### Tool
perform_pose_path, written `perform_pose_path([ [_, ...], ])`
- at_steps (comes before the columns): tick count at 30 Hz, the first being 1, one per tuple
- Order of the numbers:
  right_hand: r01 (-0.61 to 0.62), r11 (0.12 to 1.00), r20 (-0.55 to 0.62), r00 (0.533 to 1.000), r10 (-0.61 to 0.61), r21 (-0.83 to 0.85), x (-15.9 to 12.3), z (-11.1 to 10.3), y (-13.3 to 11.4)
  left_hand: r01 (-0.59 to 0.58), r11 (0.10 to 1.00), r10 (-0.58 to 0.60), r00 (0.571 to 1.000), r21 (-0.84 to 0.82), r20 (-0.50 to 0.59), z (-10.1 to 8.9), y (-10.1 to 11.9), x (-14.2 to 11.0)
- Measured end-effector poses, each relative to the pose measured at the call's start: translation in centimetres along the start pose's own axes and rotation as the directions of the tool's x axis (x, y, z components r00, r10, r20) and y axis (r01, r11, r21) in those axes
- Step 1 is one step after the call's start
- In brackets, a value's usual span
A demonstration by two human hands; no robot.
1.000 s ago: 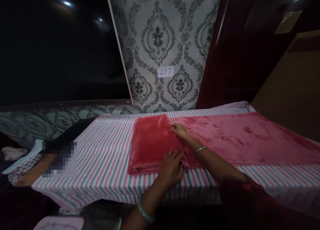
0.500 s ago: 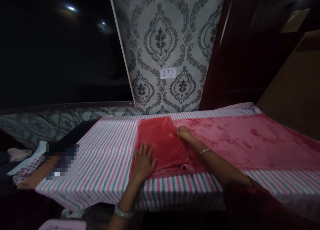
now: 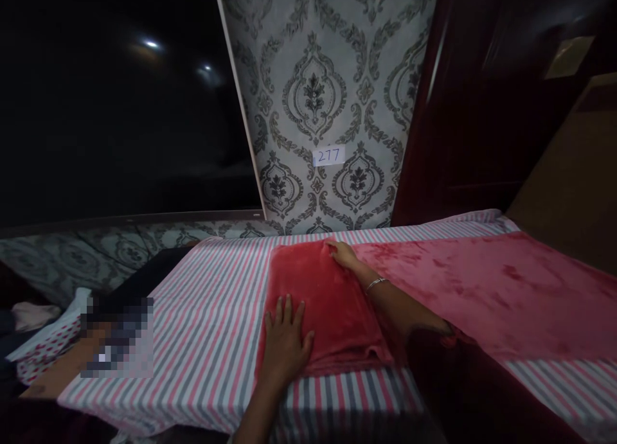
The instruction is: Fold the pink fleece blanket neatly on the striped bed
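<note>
A red plush blanket (image 3: 318, 302) lies partly folded on a striped cloth. Its left part forms a thick stack of layers, and a single pinker stretch runs out to the right. My left hand (image 3: 288, 341) rests flat on the near left of the stack, fingers spread. At the stack's far right corner, my right hand (image 3: 343, 255) has its fingers curled on the blanket's edge, a bangle round the wrist. The undersides of those fingers are hidden.
The striped cloth (image 3: 202, 315) covers the table and hangs over its front. Behind stand a patterned wall with a paper label (image 3: 328, 155), a large dark screen (image 3: 120, 110) and a dark red door (image 3: 463, 110). A cardboard panel (image 3: 573, 174) leans at the right.
My right hand has slid along the stack's right edge to its far corner. My left hand stays flat on the stack. The view has tilted slightly upward.
</note>
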State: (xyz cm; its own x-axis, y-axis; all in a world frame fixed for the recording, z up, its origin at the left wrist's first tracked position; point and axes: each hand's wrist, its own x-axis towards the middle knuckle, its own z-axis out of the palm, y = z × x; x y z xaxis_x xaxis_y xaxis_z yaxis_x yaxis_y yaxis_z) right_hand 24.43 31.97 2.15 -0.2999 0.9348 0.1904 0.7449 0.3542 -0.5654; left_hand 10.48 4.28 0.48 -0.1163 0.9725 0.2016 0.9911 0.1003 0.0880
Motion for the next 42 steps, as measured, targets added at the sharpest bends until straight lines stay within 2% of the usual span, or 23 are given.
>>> perform_pose_path([
  [5, -0.05, 0.997, -0.005, 0.999, 0.049, -0.057, -0.1, 0.5, 1.7, -0.003, 0.999, 0.004, 1.0, -0.043, 0.027, -0.8, -0.2, -0.3],
  [8, -0.058, 0.994, -0.005, 0.998, 0.058, -0.095, 0.0, 0.6, 1.7, -0.035, 0.994, 0.043, 0.997, -0.107, 0.067, -2.7, -1.3, 1.6],
  [10, -0.063, 0.99, -0.006, 0.998, 0.063, -0.123, -0.1, 0.6, 1.2, -0.027, 0.987, 0.04, 0.996, -0.16, 0.081, -4.5, -2.2, 4.5],
  [13, -0.052, 0.986, -0.015, 0.999, 0.051, -0.158, -0.8, 1.0, 0.6, 0.056, 0.982, -0.05, 0.998, -0.182, 0.037, -6.3, -3.1, 10.4],
  [15, -0.017, 0.98, -0.003, 1.0, 0.017, -0.2, -1.5, 1.4, 0.4, 0.105, 0.985, -0.098, 0.993, -0.134, 0.059, -6.2, -3.2, 14.2],
  [18, 0.019, 0.96, 0.054, 0.999, -0.004, -0.279, -2.6, 2.1, 0.8, 0.145, 0.985, -0.136, 0.986, -0.089, 0.102, -3.9, -2.9, 17.6],
  [22, 0.021, 0.949, 0.076, 0.997, 0.003, -0.314, -3.1, 2.4, 1.4, 0.128, 0.992, -0.127, 0.987, -0.003, 0.096, 0.4, -3.1, 18.1],
  [25, 0.02, 0.953, 0.063, 0.998, -0.001, -0.302, -3.2, 2.3, 1.5, 0.107, 0.992, -0.112, 0.99, 0.064, 0.082, 2.0, -3.6, 17.9],
  [31, 0.008, 0.965, 0.099, 0.995, 0.018, -0.26, -3.3, 1.3, 1.1, 0.1, 0.993, -0.106, 0.989, 0.066, 0.101, 1.9, -3.8, 18.7],
  [35, 0.046, 0.971, 0.221, 0.975, 0.008, -0.237, -4.4, -0.8, 1.0, 0.101, 0.993, -0.108, 0.987, 0.062, 0.121, 1.9, -3.7, 18.7],
  [38, 0.087, 0.974, 0.268, 0.963, -0.028, -0.211, -6.7, -2.9, 1.1, 0.094, 0.993, -0.101, 0.988, 0.066, 0.119, 1.8, -3.7, 18.9],
  [42, 0.118, 0.974, 0.21, 0.975, -0.077, -0.194, -11.8, -5.5, 1.3, 0.089, 0.996, -0.09, 0.979, 0.014, 0.182, 0.7, -3.8, 19.2],
])
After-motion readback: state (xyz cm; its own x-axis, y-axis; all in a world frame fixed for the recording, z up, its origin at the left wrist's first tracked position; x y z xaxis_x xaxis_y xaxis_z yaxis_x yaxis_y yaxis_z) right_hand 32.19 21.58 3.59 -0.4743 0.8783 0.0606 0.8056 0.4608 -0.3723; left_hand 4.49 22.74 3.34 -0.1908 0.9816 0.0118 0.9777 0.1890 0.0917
